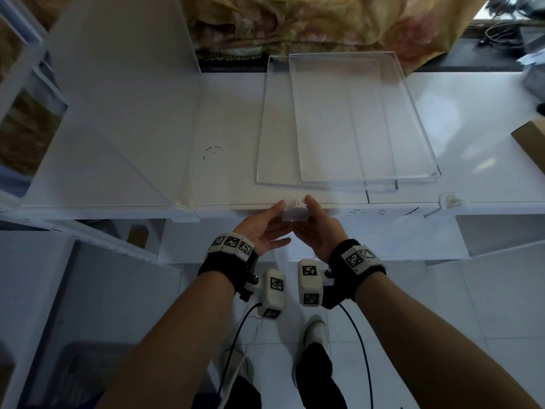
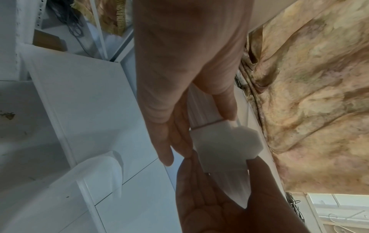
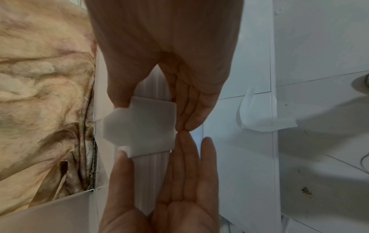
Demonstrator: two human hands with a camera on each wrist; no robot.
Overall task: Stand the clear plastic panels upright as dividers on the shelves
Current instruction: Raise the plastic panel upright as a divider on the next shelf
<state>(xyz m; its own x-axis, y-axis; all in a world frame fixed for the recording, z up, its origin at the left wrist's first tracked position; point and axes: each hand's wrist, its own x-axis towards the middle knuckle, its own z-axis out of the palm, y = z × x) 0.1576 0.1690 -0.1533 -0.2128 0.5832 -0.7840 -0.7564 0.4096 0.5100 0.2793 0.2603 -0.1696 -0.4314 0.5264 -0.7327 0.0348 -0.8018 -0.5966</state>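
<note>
You are holding a small white plastic divider clip (image 1: 295,213) at the front lip of the white shelf (image 1: 224,160) — left hand (image 1: 263,231) and right hand (image 1: 317,230) flanking it, thumbs on top, fingers straight beneath. Both grips are lying spread, pressing the clip from either side rather than curling round it. The wrist views are showing fingertips (image 3: 184,124) of the two hands meeting under the clip's block.

Two clear rectangular plastic panels (image 1: 348,119) are lying flat on the shelf just behind the clip, overlapping, not yet upright. A third clear panel (image 1: 124,113) is already standing at the left in its own clip (image 1: 183,202); another clip (image 1: 449,199) is sitting at the right edge.

Judgement: you are seating this clip. Keep pressing evenly — square to the lip, slot pointing straight back — so the next panel is not leaning.
</note>
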